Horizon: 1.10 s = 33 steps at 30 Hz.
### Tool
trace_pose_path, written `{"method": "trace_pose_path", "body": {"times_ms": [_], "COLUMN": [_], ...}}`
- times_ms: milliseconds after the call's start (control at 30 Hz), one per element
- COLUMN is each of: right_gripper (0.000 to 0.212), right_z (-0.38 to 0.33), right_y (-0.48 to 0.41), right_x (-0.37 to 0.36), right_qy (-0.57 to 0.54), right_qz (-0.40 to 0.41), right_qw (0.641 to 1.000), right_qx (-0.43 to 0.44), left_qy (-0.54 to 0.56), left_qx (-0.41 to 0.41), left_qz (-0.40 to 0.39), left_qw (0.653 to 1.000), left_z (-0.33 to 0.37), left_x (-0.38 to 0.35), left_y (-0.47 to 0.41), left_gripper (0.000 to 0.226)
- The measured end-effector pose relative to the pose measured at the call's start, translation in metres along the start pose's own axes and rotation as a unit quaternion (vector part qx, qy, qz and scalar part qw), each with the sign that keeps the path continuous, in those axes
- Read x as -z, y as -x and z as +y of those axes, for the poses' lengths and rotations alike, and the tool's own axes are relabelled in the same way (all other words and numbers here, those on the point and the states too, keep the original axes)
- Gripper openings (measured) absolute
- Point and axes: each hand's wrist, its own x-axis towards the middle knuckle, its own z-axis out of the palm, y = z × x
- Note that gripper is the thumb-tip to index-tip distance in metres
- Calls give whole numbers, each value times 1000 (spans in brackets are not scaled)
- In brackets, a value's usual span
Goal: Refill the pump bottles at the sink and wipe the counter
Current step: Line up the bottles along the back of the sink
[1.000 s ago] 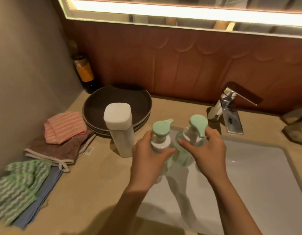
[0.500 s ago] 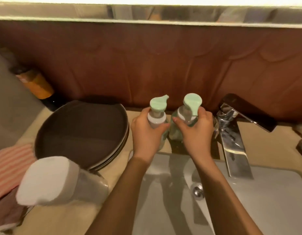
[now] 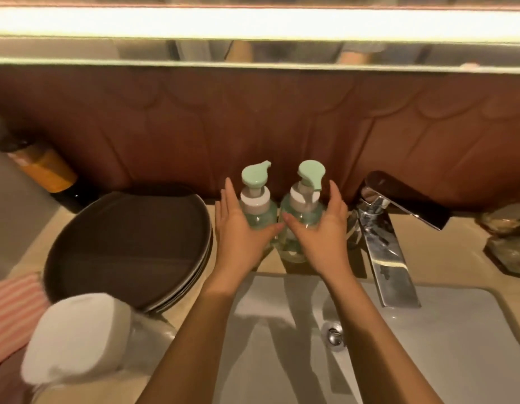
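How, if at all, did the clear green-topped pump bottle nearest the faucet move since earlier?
Yes: the clear green-topped pump bottle moved back, from over the white basin to the counter beside the chrome faucet.

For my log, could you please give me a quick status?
Left hand touches left bottle, right hand touches right bottle, fingers straight. Both upright behind sink, between plates and faucet.

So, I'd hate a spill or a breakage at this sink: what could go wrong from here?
1. The left clear green-topped pump bottle and right clear green-topped pump bottle stand close behind the white sink basin; the left hand or right hand pulling away could tip one in.
2. The tall white-capped container stands beside the left forearm; it may get knocked.
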Motion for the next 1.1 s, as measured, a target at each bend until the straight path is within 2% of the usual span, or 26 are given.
{"method": "trace_pose_path", "body": {"times_ms": [67,167,300,367,500,667,767,933,1100], "right_gripper": [96,92,74,76,76,71,69,59,50], "right_z": [-7,-18,-29,-31,-28,-25,-20,-2,13], "right_y": [14,45,91,116,158,209,246,305,342], "right_x": [8,21,41,53,76,107,130,177,230], "right_qy": [4,11,-16,-15,-15,-24,-17,-14,-21], "right_qz": [-21,-37,-56,-75,-61,-24,2,98,165], "right_qw": [1000,999,998,997,997,997,996,989,978], "right_qx": [-10,-14,-5,-22,-41,-66,-85,-110,-125], "left_qy": [-13,-13,-9,-10,-26,-58,-58,-66,-74], "left_qx": [2,-40,-28,-19,-12,-48,-90,-147,-190], "left_qz": [-18,-65,-135,-160,-188,-226,-276,-380,-436], "left_qw": [1000,997,990,987,982,971,955,911,877], "left_z": [5,9,9,15,16,23,32,58,84], "left_x": [8,21,36,45,50,42,26,-22,-64], "left_y": [17,49,98,128,168,207,233,281,323], "left_gripper": [120,104,95,92,83,74,69,64,63]}}
